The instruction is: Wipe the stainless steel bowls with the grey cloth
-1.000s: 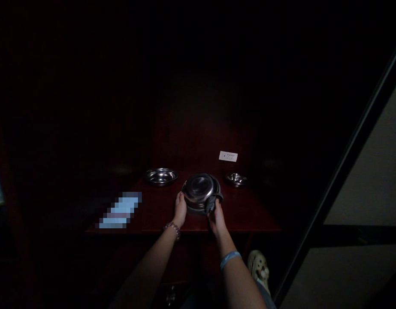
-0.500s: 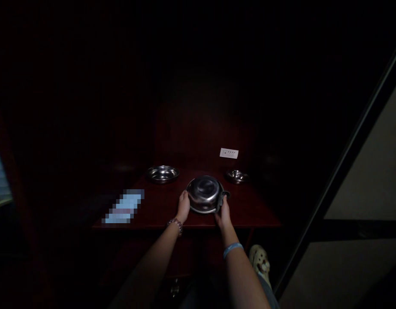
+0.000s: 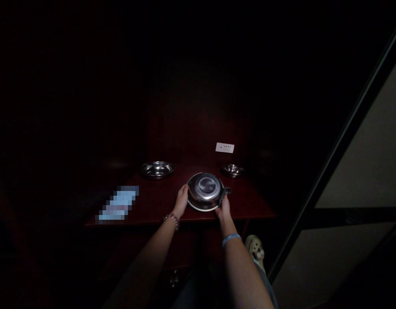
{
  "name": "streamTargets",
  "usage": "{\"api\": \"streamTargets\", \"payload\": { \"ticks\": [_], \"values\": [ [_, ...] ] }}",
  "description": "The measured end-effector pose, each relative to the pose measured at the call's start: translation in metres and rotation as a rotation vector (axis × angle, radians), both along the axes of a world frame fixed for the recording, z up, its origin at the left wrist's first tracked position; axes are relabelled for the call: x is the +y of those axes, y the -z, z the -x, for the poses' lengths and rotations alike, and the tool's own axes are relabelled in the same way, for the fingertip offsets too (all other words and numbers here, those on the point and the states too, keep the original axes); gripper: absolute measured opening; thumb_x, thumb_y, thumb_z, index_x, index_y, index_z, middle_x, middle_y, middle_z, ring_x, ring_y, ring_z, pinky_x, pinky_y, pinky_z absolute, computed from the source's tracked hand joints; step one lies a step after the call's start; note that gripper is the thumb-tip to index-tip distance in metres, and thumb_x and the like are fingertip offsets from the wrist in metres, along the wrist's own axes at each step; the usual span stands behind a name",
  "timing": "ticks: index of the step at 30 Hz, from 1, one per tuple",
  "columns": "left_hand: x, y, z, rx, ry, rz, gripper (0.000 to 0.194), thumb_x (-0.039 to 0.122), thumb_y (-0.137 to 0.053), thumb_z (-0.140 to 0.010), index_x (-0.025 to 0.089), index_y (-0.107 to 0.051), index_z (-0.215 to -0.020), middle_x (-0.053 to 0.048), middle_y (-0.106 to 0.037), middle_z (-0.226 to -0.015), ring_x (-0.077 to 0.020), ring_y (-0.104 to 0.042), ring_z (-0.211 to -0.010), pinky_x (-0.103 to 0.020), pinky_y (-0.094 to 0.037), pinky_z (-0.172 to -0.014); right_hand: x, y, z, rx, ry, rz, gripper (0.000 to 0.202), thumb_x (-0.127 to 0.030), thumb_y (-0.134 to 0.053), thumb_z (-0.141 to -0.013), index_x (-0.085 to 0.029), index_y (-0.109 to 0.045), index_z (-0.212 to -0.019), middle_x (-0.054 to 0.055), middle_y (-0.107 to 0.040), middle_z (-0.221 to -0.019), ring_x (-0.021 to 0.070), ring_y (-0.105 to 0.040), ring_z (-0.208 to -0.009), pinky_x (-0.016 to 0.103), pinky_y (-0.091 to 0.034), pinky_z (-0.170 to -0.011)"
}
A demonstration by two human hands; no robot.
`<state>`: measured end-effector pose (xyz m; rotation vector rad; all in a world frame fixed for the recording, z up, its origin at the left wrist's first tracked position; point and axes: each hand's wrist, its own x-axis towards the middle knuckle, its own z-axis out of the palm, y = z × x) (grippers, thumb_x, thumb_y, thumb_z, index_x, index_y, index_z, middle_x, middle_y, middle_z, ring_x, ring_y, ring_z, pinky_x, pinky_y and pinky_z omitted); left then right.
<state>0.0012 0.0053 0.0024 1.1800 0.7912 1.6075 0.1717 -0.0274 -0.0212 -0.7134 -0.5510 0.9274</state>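
Note:
An upside-down steel bowl (image 3: 204,191) lies near the front edge of a dark red wooden table (image 3: 249,206), with a pale rim showing beneath it. My left hand (image 3: 181,201) grips its left side. My right hand (image 3: 224,207) holds its right side together with a dark cloth or strap (image 3: 224,195) pressed against the bowl. A bead bracelet is on my left wrist and a light blue band on my right.
A shallow steel dish (image 3: 157,169) sits at the table's back left and a small steel bowl (image 3: 232,170) at the back right. A white socket plate (image 3: 225,147) is on the dark wall behind. A blurred light rectangle (image 3: 118,204) lies at the left. The room is very dark.
The inverted bowl, tilted up toward me a second ago, has been lowered flat onto the table. Both hands stayed on its sides.

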Motion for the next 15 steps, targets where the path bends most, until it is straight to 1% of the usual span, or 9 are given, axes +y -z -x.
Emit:
{"api": "streamTargets", "payload": {
  "ticks": [2, 4, 6, 8, 9, 10, 12, 14, 15],
  "values": [
    [-0.001, 0.0, 0.0, -0.012, 0.045, 0.034, 0.041, 0.049, -0.057, -0.082, 0.016, -0.065, -0.105, -0.008, -0.071, -0.094, -0.0186, -0.066, -0.083, -0.033, -0.05, -0.082, 0.001, -0.003, -0.003, 0.13, -0.015, 0.047, 0.038, -0.051, -0.044, -0.091, -0.02, -0.067, -0.09, 0.005, -0.075, -0.082, 0.0197, -0.07, -0.084, 0.036, -0.058, -0.078],
    [-0.001, 0.002, 0.001, 0.01, 0.112, 0.068, 0.042, 0.048, -0.057, -0.082, 0.016, -0.062, -0.109, -0.005, -0.07, -0.085, -0.0156, -0.064, -0.069, -0.03, -0.05, -0.071, 0.001, -0.008, -0.003, 0.244, 0.005, 0.067, 0.036, -0.048, -0.042, -0.093, -0.022, -0.066, -0.087, 0.003, -0.074, -0.081, 0.0177, -0.07, -0.082, 0.034, -0.058, -0.078],
    [-0.001, 0.003, 0.0, 0.053, 0.162, 0.073, 0.039, 0.048, -0.058, -0.083, 0.016, -0.063, -0.104, -0.004, -0.068, -0.078, -0.014, -0.062, -0.062, -0.027, -0.049, -0.064, 0.0, -0.012, 0.0, 0.275, 0.027, 0.044, 0.033, -0.046, -0.041, -0.094, -0.023, -0.065, -0.088, 0.001, -0.074, -0.081, 0.0158, -0.07, -0.082, 0.033, -0.057, -0.081],
    [0.0, 0.003, 0.0, 0.081, 0.162, 0.065, 0.036, 0.049, -0.057, -0.084, 0.015, -0.064, -0.096, -0.003, -0.067, -0.072, -0.0136, -0.061, -0.059, -0.027, -0.05, -0.061, -0.002, -0.015, 0.005, 0.259, 0.014, 0.021, 0.031, -0.046, -0.042, -0.094, -0.024, -0.065, -0.093, 0.0, -0.075, -0.085, 0.0138, -0.069, -0.085, 0.032, -0.056, -0.085],
    [0.001, 0.003, -0.001, 0.08, 0.146, 0.065, 0.037, 0.05, -0.056, -0.085, 0.015, -0.064, -0.096, -0.004, -0.067, -0.072, -0.0139, -0.061, -0.059, -0.027, -0.051, -0.06, -0.002, -0.016, 0.009, 0.237, -0.004, 0.007, 0.031, -0.046, -0.043, -0.094, -0.024, -0.064, -0.095, -0.001, -0.075, -0.089, 0.0126, -0.069, -0.087, 0.031, -0.055, -0.087],
    [0.001, 0.003, -0.001, 0.068, 0.124, 0.068, 0.039, 0.051, -0.055, -0.086, 0.015, -0.064, -0.098, -0.005, -0.068, -0.075, -0.0146, -0.062, -0.061, -0.028, -0.052, -0.06, -0.003, -0.016, 0.012, 0.211, -0.023, -0.011, 0.031, -0.046, -0.043, -0.095, -0.024, -0.064, -0.098, -0.001, -0.075, -0.093, 0.0114, -0.069, -0.09, 0.03, -0.054, -0.088],
    [0.001, 0.003, -0.002, 0.032, 0.092, 0.078, 0.045, 0.054, -0.053, -0.087, 0.015, -0.062, -0.107, -0.008, -0.071, -0.087, -0.0173, -0.066, -0.069, -0.031, -0.054, -0.064, -0.005, -0.018, 0.018, 0.158, -0.055, -0.043, 0.031, -0.046, -0.044, -0.094, -0.024, -0.064, -0.102, -0.001, -0.074, -0.099, 0.0099, -0.068, -0.093, 0.027, -0.053, -0.089],
    [0.002, 0.003, -0.002, -0.005, 0.079, 0.07, 0.05, 0.057, -0.051, -0.087, 0.016, -0.061, -0.114, -0.013, -0.072, -0.102, -0.0213, -0.069, -0.085, -0.035, -0.056, -0.074, -0.006, -0.018, 0.022, 0.114, -0.085, -0.063, 0.033, -0.047, -0.044, -0.094, -0.023, -0.064, -0.104, -0.001, -0.074, -0.101, 0.0096, -0.068, -0.095, 0.025, -0.053, -0.087],
    [0.003, 0.004, -0.002, -0.022, 0.067, 0.055, 0.052, 0.058, -0.051, -0.087, 0.015, -0.062, -0.114, -0.014, -0.071, -0.107, -0.0231, -0.068, -0.094, -0.037, -0.056, -0.08, -0.007, -0.018, 0.023, 0.104, -0.096, -0.061, 0.034, -0.048, -0.044, -0.094, -0.023, -0.064, -0.105, 0.0, -0.074, -0.101, 0.0096, -0.068, -0.094, 0.025, -0.053, -0.086]
  ]
}}
